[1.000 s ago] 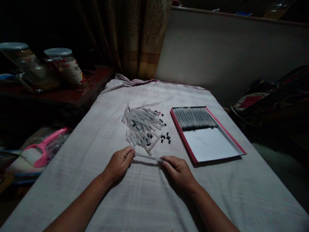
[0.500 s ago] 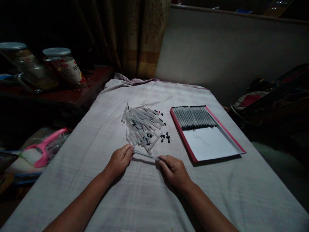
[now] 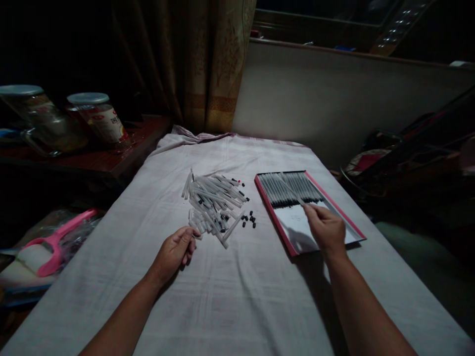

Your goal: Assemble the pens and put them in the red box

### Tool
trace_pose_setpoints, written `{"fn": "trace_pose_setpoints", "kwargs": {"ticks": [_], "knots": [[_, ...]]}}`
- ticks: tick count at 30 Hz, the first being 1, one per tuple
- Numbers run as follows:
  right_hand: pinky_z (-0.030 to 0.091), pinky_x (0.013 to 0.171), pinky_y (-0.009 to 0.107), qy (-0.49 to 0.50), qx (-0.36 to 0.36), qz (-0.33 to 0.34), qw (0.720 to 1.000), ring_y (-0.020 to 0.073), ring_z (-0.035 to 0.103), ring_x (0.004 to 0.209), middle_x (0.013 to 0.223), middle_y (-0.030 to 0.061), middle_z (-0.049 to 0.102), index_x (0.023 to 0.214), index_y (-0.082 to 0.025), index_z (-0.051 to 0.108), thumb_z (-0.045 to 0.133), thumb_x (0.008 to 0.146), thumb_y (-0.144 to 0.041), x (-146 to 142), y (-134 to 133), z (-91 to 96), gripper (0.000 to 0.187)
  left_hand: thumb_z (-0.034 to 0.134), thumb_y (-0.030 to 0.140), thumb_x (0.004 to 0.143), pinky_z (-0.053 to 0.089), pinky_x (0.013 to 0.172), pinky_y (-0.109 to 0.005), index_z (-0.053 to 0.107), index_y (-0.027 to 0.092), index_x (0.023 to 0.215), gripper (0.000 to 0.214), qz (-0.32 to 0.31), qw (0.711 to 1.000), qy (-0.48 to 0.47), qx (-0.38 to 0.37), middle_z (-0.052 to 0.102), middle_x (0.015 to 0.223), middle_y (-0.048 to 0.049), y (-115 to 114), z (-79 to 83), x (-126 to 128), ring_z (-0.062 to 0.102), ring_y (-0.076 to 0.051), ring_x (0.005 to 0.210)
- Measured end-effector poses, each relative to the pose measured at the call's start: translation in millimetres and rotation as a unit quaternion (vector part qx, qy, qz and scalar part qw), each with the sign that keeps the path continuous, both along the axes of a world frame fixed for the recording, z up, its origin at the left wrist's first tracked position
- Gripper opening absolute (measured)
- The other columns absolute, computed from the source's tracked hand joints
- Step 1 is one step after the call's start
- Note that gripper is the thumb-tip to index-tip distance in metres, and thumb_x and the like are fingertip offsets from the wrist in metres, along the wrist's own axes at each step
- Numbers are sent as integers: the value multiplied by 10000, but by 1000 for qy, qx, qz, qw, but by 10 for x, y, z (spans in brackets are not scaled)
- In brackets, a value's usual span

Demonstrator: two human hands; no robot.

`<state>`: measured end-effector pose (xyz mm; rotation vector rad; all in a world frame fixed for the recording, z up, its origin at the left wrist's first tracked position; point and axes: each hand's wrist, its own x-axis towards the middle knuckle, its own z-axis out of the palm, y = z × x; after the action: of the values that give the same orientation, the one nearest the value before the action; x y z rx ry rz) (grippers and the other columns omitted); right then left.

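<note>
Our right hand (image 3: 326, 230) pinched a clear pen (image 3: 293, 193), slanted over the row of pens (image 3: 274, 187) in the red-edged tray (image 3: 274, 216). Our left hand (image 3: 173, 251) rested on the white cloth (image 3: 230, 296), fingers loosely curled and empty, just beside the loose pen pile (image 3: 211, 202).

On the table (image 3: 237, 306) a heap of pen tubes (image 3: 211, 202) lies midway, loose caps (image 3: 249, 219) just right of it, a tray (image 3: 293, 223) farther right with a row of pens (image 3: 270, 190) at its far end. Two jars (image 3: 98, 118) stand on a shelf (image 3: 111, 159) to the left, a curtain (image 3: 211, 64) behind.
</note>
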<state>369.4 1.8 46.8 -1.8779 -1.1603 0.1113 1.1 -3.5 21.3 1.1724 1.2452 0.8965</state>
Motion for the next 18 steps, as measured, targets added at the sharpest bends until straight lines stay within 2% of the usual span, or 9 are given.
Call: {"fn": "trace_pose_setpoints", "kwargs": {"ticks": [3,6,10,18], "knots": [[495,732,331,-35,-74,-110,991,286,679,866,846,87,765,908,-176,799,565,787,-375,300,335,-11,330,589,690,748,286,334,-157,583,171,863,532,7,1000,-7,-11,486,551,70,13,18,10,384,-53,365],[451,641,300,-83,-158,-150,972,271,671,831,872,98,764,987,-188,799,523,835,-402,374,568,-48,381,622,658,730,289,330,-159,584,175,857,501,17,1000,-10,-15,487,553,72,19,32,22,384,-52,363],[418,593,301,-116,-217,-144,958,256,666,769,915,132,761,1045,-194,790,490,870,-427,313,709,-115,418,653,640,699,282,320,-159,585,180,846,488,26,999,-4,-23,482,536,77,22,13,21,385,-54,355],[422,633,318,-161,-251,-68,952,282,683,866,983,143,755,1071,-210,776,469,903,-433,248,772,-171,415,672,639,687,282,326,-154,599,176,835,492,30,999,-7,-23,495,539,72,24,7,29,389,-51,367]]}}
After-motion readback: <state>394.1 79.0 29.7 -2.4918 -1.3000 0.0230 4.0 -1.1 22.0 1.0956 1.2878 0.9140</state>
